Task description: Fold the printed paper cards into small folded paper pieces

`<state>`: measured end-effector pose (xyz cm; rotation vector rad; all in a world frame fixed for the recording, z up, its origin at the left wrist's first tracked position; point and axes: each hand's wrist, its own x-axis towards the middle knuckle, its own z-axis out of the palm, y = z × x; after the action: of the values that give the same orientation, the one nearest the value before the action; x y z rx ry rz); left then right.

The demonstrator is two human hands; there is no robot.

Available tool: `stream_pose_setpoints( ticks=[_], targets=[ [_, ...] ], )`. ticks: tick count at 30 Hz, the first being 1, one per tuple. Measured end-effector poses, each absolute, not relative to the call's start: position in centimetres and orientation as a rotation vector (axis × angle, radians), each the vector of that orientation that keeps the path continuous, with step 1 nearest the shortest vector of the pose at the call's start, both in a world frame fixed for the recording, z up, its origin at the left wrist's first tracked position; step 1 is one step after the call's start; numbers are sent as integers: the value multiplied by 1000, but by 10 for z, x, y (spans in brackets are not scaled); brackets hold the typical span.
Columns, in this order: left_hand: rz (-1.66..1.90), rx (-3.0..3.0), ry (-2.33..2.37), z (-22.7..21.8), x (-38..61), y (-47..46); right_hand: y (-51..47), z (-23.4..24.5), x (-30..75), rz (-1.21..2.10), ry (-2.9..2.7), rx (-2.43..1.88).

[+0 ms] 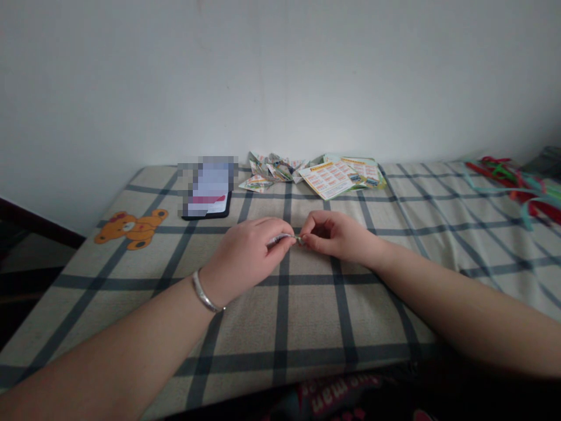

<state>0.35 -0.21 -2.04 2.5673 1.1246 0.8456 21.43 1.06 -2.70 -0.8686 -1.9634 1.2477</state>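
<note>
Checked cloth (307, 316), phone (213, 187), folded papers (274, 169), leaflets (328, 180), bear (135, 229)

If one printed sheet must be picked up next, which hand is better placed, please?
Probably the right hand: the printed sheets lie nearly straight ahead of it, nearer than to the left hand. Both pinch what looks like small folded paper; the left could hold it alone.

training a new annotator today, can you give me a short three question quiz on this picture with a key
1. Is the silver bangle worn on the person's left or right side?
2. True or false: the flat teddy bear figure lies to the right of the smartphone.
3. Fill in: the left hand and right hand hold a small piece of ___.

Key:
1. Left.
2. False; it lies to the left.
3. paper.
</note>
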Motion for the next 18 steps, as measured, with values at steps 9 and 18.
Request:
stream_pose_setpoints(
  ticks=[9,18],
  targets=[
    [892,2478,1154,-18,6,-4,-1,-19,209,754,-2100,-1026],
    [988,2425,1107,-22,11,-3,-5,-18,202,499,-2175,-1107]
  ],
)
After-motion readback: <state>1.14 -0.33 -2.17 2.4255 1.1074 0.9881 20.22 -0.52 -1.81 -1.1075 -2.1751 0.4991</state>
